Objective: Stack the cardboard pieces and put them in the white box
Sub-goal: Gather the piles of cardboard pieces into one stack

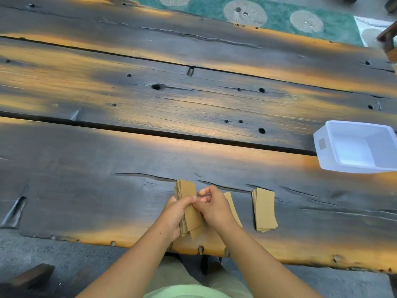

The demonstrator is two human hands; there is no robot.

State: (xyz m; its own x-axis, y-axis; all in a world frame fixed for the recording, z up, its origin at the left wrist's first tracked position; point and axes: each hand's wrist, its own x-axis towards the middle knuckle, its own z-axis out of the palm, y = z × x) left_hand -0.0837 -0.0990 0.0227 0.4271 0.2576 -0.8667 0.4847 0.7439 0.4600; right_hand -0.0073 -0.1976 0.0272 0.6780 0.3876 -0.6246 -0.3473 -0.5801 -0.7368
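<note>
My left hand is curled around a stack of cardboard strips, gripping it from the left side with the thumb lying across the top piece. The stack is held near the near edge of the wooden table, its long axis running from near to far, with the far end sticking out past my fingers and the near end fanned slightly, one strip slipping lower than the others. My right hand is loosely closed, its fingers bent inward, and its fingertips meet the stack's right side just beside my left thumb; whether they pinch a single strip or only press against the pile cannot be told. Both forearms reach in from the near edge.

Just right of my right hand, a single cardboard piece lies flat on the table, partly hidden by that hand. Farther right, apart from it, a second small pile of strips rests flat on the table, neatly squared, untouched.

The white box sits at the right edge of the view, farther away than the piles, open side up, well apart from both hands. A green patterned rug shows on the floor beyond the table's far edge.
</note>
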